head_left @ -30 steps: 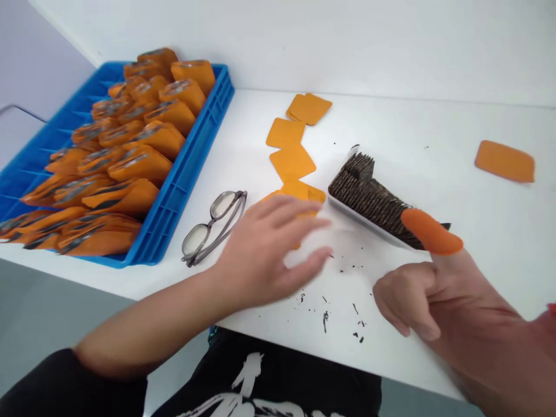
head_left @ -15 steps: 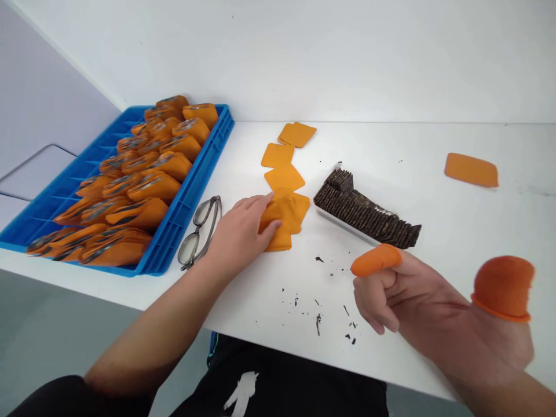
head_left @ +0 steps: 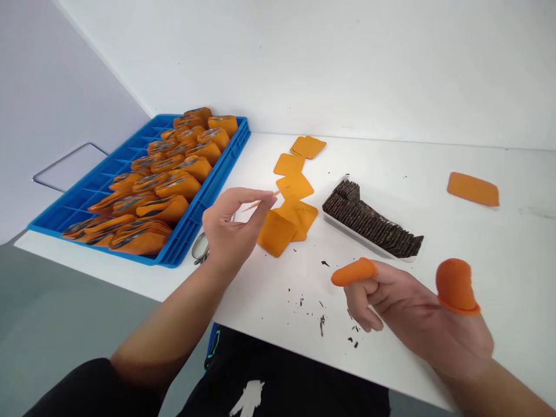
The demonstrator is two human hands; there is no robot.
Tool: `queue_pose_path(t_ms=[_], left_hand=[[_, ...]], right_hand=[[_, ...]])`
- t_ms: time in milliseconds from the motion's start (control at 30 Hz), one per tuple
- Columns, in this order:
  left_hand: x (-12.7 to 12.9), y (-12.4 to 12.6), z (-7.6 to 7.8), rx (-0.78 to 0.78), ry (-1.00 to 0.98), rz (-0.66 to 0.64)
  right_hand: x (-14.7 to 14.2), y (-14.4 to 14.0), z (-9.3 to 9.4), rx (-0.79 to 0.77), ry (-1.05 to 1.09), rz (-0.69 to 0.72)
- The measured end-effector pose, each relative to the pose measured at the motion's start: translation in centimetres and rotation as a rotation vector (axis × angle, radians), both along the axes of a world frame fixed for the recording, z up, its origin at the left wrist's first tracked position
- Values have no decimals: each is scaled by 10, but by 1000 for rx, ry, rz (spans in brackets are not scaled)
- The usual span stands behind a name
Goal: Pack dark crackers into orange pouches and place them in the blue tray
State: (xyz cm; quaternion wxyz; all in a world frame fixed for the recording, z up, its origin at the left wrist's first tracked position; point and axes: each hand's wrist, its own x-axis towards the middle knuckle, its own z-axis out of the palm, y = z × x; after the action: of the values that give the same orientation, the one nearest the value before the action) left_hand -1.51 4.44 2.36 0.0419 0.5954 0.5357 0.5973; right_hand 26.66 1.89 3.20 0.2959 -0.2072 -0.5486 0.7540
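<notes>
Right hand (head_left: pixel 417 315) hovers nearest, half curled and holding nothing, orange finger cots (head_left: pixel 354 271) on forefinger and thumb, likely for clean grip. Left hand (head_left: pixel 230 229) pinches the top edge of an orange pouch (head_left: pixel 273 231), lifted off the loose pile (head_left: pixel 297 191) on the white table (head_left: pixel 456 243). Beyond lie a clear tray of dark crackers (head_left: pixel 373 220), then the blue crate (head_left: pixel 217 179) of filled pouches.

White table (head_left: pixel 434 174), white walls, grey floor

Matt orange pouch (head_left: pixel 274 233), glossy blue plastic crate (head_left: pixel 219 176), smooth white table (head_left: pixel 434 174)
</notes>
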Motion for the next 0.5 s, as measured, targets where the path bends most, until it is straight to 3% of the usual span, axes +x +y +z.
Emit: queue_pose_path(t_ms=[67,167,267,367,500], left_hand=[[6,-2,1,12,-145,-12],[13,-3,2,-19,-394,-167],[15,-2,2,-147,-623,-338],[18,-2,2,-255,-717,-449],[27,-5,-1,-410,-804,-612]], right_hand=[[1,1,3,91,-47,-77],[4,2,2,279,-157,-282],[4,1,-5,547,-320,-551],[-1,0,-13,825,-370,-781],[-6,2,-12,968,-355,-842]])
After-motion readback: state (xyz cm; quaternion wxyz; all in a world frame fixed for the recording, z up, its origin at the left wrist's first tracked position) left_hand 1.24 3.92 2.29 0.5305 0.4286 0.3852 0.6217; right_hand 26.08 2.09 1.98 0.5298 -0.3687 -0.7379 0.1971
